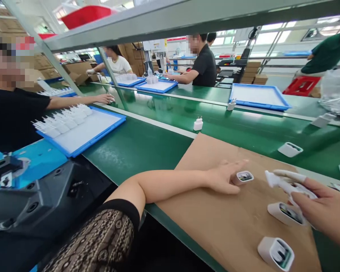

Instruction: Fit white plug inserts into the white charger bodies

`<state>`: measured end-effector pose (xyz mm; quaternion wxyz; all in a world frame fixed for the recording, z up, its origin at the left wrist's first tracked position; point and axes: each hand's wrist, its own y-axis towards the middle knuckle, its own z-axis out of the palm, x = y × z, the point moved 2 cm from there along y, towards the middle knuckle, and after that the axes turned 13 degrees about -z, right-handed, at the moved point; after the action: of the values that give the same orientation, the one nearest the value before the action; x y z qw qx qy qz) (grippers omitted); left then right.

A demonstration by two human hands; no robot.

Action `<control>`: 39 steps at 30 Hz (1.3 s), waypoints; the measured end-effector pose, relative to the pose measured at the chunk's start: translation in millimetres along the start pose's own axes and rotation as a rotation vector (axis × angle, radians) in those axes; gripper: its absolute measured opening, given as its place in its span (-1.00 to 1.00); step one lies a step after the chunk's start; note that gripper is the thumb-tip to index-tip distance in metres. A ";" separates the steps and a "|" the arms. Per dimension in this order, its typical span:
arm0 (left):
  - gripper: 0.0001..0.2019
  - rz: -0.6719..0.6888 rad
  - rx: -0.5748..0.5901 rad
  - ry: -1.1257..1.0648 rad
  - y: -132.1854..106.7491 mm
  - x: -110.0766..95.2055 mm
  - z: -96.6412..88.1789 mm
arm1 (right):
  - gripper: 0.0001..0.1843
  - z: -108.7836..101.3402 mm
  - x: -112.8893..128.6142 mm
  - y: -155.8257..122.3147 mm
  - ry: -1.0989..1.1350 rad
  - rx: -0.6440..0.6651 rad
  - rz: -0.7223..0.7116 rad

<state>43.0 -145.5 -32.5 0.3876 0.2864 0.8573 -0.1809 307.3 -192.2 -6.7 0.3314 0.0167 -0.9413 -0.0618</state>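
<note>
My left hand (222,178) reaches over the brown cardboard sheet (215,219), its thumb and fingers around a white charger housing (244,176). The housing's open end faces right and shows electronic parts inside. At the right, my right hand (324,206) pinches a white plastic piece (276,180) with a flared end; its exact kind is unclear. White covers sit on some of those fingers. Just below that hand lies a second open charger housing (285,213). Nearer to me is a third housing (276,252), also with circuitry visible in its open end.
A green conveyor belt (164,113) runs beyond the cardboard, carrying a white plug charger (198,124) and an open housing (290,149). Blue-rimmed trays (102,132) (259,96) stand to the left and beyond. A metal shelf beam (187,22) crosses overhead. Co-workers sit around the line.
</note>
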 end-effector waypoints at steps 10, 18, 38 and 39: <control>-0.13 -0.051 -0.111 -0.207 3.2 5.9 5.3 | -0.54 3.4 37.4 -7.8 0.260 -0.075 0.041; -0.56 -0.188 0.000 -0.349 6.4 9.5 -1.5 | -0.46 -0.9 72.4 -1.0 0.320 0.108 0.089; -0.61 0.052 0.022 -0.814 3.0 -5.7 -3.5 | -0.71 11.2 93.5 4.3 -0.020 -0.078 -0.419; -0.59 0.042 0.054 -0.880 2.5 -7.6 -3.5 | -0.71 12.7 93.6 3.1 -0.006 -0.099 -0.394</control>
<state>46.6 -144.3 -24.6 0.7118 0.2098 0.5994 -0.3001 226.4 -194.6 42.0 0.3105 0.1841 -0.9166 -0.1717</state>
